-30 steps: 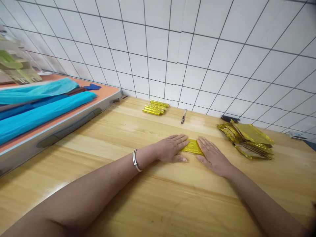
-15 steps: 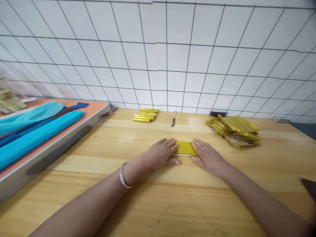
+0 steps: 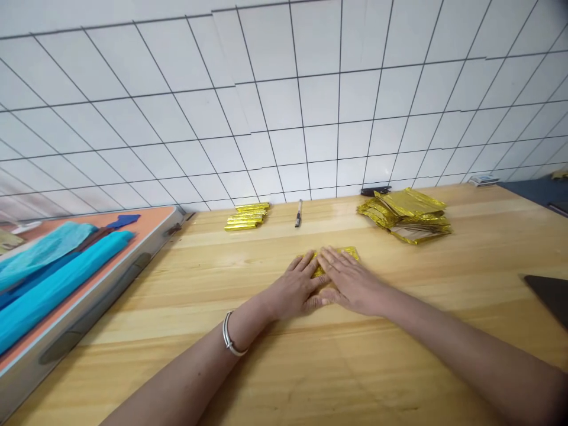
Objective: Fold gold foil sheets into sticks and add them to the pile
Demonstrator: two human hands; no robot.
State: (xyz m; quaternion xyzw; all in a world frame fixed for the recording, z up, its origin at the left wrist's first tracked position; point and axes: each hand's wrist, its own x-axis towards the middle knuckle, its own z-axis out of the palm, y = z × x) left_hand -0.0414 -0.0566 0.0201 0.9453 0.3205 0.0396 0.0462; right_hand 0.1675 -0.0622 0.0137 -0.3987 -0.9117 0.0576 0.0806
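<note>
On the pale wooden tabletop (image 3: 310, 378), your left hand (image 3: 297, 290), with a silver metal bangle (image 3: 226, 332) at its wrist, and your right hand (image 3: 352, 283) lie palm down, fingers extended forward, thumbs meeting. Your forearms slant inward from both sides. Beneath your fingers is a shiny, gold foil piece (image 3: 351, 252), its far right corner uncovered. Both hands are flattened over it, fingers unclenched, pressing rather than grasping.

No readable text anywhere in view: no label, brand, number or sign can be made out on any item.
</note>
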